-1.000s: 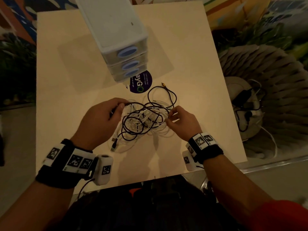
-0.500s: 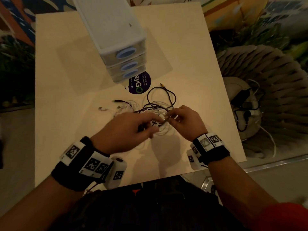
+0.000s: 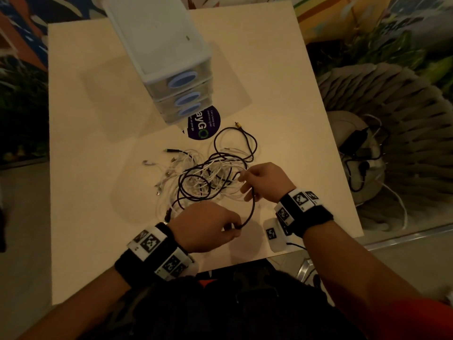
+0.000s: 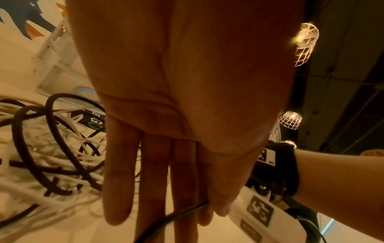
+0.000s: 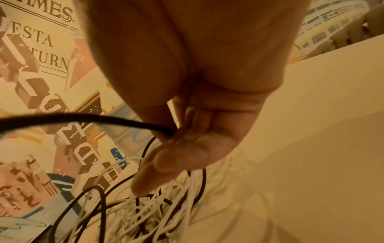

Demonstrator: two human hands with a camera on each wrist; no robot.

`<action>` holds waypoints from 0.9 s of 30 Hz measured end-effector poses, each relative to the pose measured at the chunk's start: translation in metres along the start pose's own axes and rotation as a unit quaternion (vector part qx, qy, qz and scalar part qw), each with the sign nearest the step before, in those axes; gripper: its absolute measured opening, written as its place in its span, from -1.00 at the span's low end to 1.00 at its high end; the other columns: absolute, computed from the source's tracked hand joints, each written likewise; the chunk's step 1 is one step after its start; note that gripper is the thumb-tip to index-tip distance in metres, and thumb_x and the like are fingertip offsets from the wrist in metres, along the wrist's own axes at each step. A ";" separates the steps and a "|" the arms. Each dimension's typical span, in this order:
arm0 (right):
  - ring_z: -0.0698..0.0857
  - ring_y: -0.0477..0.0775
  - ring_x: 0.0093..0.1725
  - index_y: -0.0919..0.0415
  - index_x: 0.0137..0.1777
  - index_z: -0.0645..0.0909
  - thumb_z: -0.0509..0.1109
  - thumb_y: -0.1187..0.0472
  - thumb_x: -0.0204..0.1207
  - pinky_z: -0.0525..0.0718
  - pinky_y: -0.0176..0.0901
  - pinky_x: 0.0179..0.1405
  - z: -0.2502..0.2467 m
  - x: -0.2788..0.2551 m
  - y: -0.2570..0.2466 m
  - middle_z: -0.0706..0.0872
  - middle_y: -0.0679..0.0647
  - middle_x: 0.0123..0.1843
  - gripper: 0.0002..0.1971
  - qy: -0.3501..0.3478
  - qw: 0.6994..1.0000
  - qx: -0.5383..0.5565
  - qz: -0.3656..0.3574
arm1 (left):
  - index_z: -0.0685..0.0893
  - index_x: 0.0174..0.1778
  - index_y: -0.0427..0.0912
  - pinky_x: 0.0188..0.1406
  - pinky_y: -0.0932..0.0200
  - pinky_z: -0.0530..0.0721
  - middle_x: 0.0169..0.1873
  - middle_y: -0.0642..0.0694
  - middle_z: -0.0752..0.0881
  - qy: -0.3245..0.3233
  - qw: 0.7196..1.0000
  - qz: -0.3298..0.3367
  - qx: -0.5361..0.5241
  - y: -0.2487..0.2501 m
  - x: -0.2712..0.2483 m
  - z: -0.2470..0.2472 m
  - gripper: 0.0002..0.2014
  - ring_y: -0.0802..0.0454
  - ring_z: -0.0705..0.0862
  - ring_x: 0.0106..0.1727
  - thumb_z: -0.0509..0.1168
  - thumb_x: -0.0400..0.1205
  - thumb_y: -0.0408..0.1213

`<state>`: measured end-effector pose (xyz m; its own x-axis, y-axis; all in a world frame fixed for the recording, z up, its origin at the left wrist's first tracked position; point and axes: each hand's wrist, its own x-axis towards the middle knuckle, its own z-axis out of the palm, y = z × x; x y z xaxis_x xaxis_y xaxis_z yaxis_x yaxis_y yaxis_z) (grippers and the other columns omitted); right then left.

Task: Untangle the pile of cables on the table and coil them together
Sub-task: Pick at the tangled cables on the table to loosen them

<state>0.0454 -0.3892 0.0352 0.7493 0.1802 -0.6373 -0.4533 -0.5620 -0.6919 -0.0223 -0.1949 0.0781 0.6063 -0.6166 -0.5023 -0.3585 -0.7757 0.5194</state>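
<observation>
Left hand (image 3: 204, 227) pulled back from the tangle since half a second ago, now at the near edge of the worktop (image 3: 282, 77), thumb and fingertips (image 3: 234, 228) pinching a black cable (image 3: 252, 207). Left wrist view confirms: other fingers straight, thumb pressing the cable against them near the tips. Right hand (image 3: 263, 181) stayed put at the right edge of the pile, fingers curled round the same black cable further along its run; right wrist view shows it leaving the grip by the thumb. Between the two sets of fingers now a short free arc of black cable, lifted clear of the rest. Meaning: one strand is being fed out, right hand as guide, left hand as puller. Early stage only. Pile of cables (image 3: 208, 177) lies just left of the right fingers and beyond the left fingers, black loops crossed through white ones, several white plug ends splayed out on its far left. One black loop with a gold plug (image 3: 237, 124) trails beyond the right fingers toward the round purple sticker (image 3: 203, 122) and drawer unit (image 3: 169, 57). Nothing coiled yet. Risk as judged: a hard pull could tighten the crossings instead of freeing them.
</observation>
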 end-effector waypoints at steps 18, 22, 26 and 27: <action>0.74 0.27 0.19 0.01 0.43 0.68 0.14 0.05 0.78 0.65 0.02 0.04 0.010 0.010 -0.014 0.81 0.17 0.20 -0.63 0.079 0.927 -0.349 -0.117 | 0.52 0.56 0.18 -0.20 0.00 0.75 0.06 -0.03 0.83 0.152 0.966 -0.204 0.055 -0.047 0.022 0.014 -0.61 -0.12 0.78 0.01 0.10 0.80 -0.03; 0.74 0.26 0.20 -0.03 0.45 0.65 0.12 0.06 0.78 0.68 0.03 0.04 0.008 0.015 -0.024 0.80 0.14 0.23 -0.62 0.067 0.915 -0.377 -0.124 | 0.45 0.64 0.16 -0.38 0.11 0.44 0.03 -0.04 0.82 0.205 0.952 -0.219 0.068 -0.055 0.022 0.013 -0.57 -0.12 0.78 -0.03 0.08 0.82 -0.02; 0.74 0.24 0.16 -0.04 0.38 0.68 0.10 0.04 0.77 0.68 0.00 -0.03 0.006 0.023 -0.034 0.80 0.11 0.20 -0.63 0.061 0.898 -0.419 -0.123 | 0.55 0.51 0.17 -0.30 0.09 0.58 -0.04 -0.04 0.82 0.184 0.953 -0.230 0.068 -0.062 0.025 0.015 -0.62 -0.13 0.78 -0.03 0.09 0.79 0.06; 0.74 0.23 0.16 -0.04 0.36 0.69 0.09 0.03 0.77 0.66 -0.02 -0.05 0.005 0.025 -0.036 0.80 0.09 0.20 -0.63 0.060 0.894 -0.427 -0.120 | 0.58 0.44 0.17 -0.29 0.09 0.63 -0.09 -0.03 0.82 0.185 0.952 -0.233 0.065 -0.063 0.025 0.016 -0.63 -0.12 0.78 -0.06 0.09 0.77 0.10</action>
<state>0.0784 -0.3607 0.0424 0.8454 0.3194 -0.4280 0.2233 -0.9394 -0.2600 0.0042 -0.1639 0.0222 0.9213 -0.1296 -0.3666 -0.0589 -0.9785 0.1978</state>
